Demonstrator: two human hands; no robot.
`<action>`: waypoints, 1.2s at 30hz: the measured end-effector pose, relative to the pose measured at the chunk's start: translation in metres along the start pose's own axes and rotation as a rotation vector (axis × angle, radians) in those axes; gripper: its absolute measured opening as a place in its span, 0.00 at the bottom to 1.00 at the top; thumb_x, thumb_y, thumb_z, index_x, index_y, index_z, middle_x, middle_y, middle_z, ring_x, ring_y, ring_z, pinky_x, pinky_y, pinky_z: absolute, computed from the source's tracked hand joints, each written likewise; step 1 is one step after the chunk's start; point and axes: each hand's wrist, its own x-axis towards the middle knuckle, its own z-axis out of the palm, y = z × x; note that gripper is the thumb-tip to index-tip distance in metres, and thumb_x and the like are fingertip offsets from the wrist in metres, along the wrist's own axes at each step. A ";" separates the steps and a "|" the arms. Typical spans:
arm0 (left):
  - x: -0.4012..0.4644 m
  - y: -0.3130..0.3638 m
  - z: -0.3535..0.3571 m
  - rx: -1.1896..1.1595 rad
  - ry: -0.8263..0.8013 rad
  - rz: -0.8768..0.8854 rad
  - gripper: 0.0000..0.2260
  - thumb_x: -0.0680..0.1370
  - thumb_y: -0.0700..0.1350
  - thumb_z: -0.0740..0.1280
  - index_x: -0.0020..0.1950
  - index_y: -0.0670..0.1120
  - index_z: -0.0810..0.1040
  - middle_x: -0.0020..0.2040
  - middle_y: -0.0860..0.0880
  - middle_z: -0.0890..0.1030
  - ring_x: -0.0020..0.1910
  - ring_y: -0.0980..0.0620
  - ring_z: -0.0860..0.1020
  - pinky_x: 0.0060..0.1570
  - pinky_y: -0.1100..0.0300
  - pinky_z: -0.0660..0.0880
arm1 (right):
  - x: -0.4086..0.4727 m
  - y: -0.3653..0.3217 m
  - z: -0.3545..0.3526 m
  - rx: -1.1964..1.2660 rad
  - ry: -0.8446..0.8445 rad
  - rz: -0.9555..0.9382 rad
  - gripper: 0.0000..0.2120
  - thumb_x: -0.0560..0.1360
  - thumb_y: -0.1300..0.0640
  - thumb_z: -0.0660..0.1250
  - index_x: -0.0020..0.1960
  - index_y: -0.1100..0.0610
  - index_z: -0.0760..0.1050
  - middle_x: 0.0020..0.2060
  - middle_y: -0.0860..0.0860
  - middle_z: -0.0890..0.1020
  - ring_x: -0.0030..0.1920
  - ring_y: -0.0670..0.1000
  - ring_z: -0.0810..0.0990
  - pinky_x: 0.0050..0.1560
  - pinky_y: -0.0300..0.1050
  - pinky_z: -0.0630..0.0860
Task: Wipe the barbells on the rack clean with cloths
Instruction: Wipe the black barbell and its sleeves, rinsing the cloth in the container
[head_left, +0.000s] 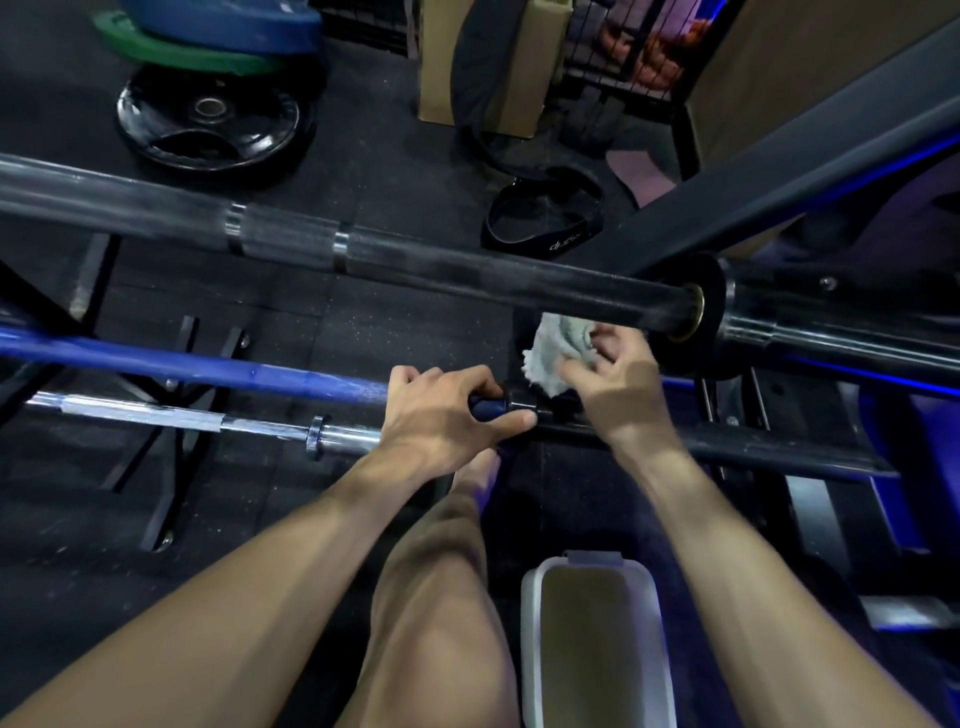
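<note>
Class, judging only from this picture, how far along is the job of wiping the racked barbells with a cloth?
Done: nothing can be confirmed; no bar looks clearly cleaner. In hand: the left hand grips the blue barbell near its collar, while the right hand holds a grey cloth at that end. Left: the black barbell above still shows pale dusty streaks, and the chrome barbell is untouched.

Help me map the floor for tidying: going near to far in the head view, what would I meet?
White bin → left hand gripping the blue barbell → black barbell → black weight plate.
</note>
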 end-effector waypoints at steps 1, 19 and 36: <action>0.001 0.000 0.001 0.002 -0.007 0.000 0.26 0.67 0.80 0.60 0.47 0.60 0.76 0.37 0.63 0.76 0.44 0.59 0.73 0.53 0.54 0.59 | -0.006 0.003 0.002 -0.048 -0.005 -0.061 0.19 0.74 0.71 0.69 0.56 0.49 0.77 0.51 0.45 0.83 0.51 0.37 0.82 0.56 0.36 0.77; -0.001 -0.003 0.001 0.014 -0.017 0.027 0.26 0.59 0.74 0.75 0.48 0.62 0.76 0.37 0.64 0.79 0.44 0.63 0.74 0.53 0.56 0.59 | 0.021 -0.012 0.002 -0.629 -0.301 -0.071 0.07 0.75 0.61 0.67 0.46 0.54 0.84 0.37 0.49 0.84 0.37 0.45 0.78 0.40 0.41 0.69; -0.155 0.065 -0.069 -0.720 -0.140 0.325 0.19 0.74 0.66 0.71 0.52 0.53 0.82 0.47 0.53 0.86 0.48 0.50 0.84 0.51 0.45 0.80 | -0.204 -0.088 -0.077 0.181 -0.110 0.161 0.09 0.79 0.58 0.71 0.53 0.64 0.82 0.48 0.62 0.86 0.52 0.60 0.86 0.55 0.56 0.83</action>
